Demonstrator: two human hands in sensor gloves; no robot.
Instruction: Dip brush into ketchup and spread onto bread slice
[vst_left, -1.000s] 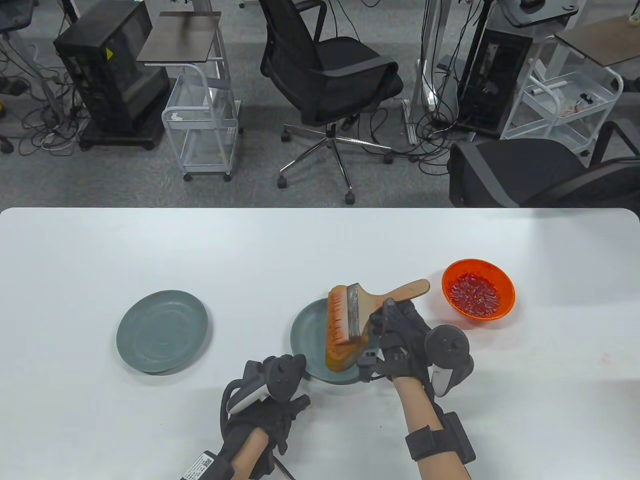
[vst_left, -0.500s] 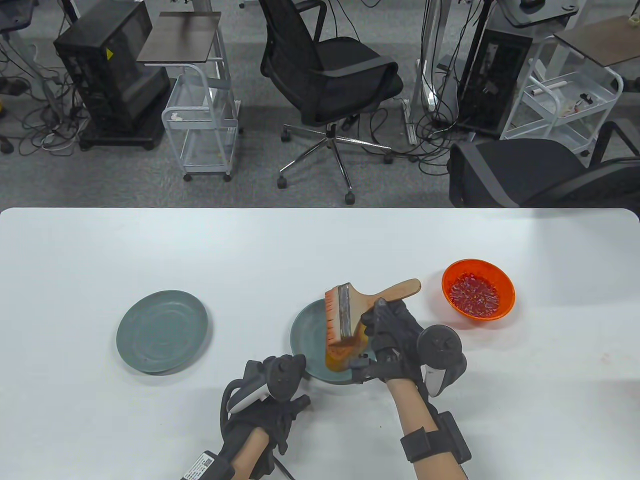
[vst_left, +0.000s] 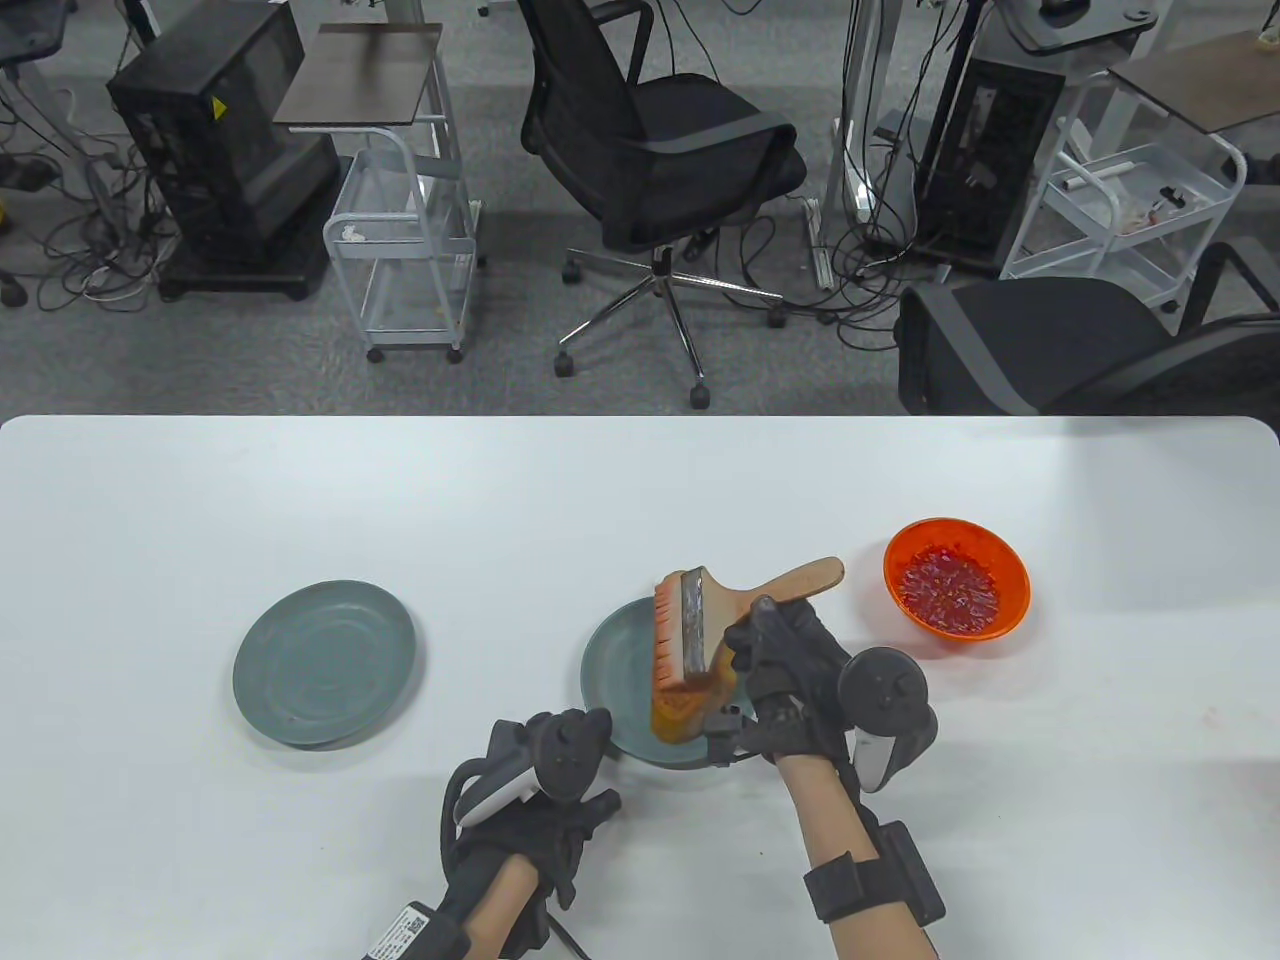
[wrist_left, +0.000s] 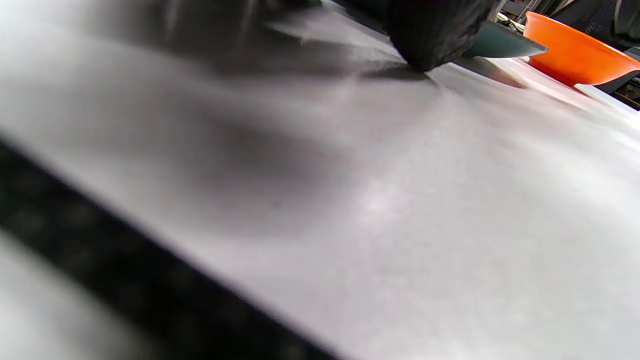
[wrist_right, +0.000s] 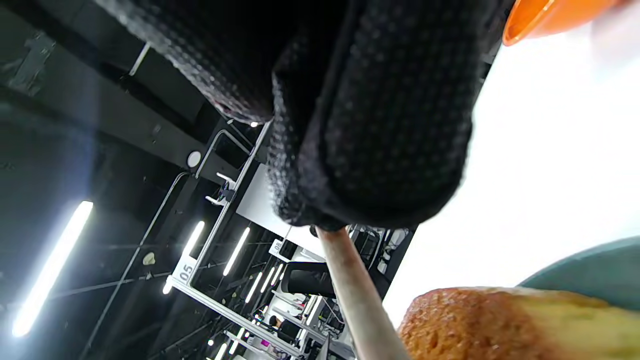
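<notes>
Orange-stained bristles lie across the bread slice (vst_left: 676, 716), so you look to be in the spreading step rather than the dipping one. Your right hand (vst_left: 790, 665) has its fingers curled round the wooden handle of the brush (vst_left: 700, 625), which slants over the near grey-green plate (vst_left: 612, 668) with its bristle edge toward your left; the bread sits at that plate's near right side, partly hidden under the brush head. The orange bowl of ketchup (vst_left: 956, 589) stands well apart on your right, past the handle's end. Your left hand (vst_left: 545, 800) rests on the table just beside the plate's near left rim; a fingertip touches the tabletop in the left wrist view, but whether the fingers are curled or relaxed cannot be told. A second grey-green plate (vst_left: 324, 663) sits off to the left. Judging from this, the next move calls for dragging the bristles flat across the crumb with light pressure, and steadying the plate if it begins to slide.
</notes>
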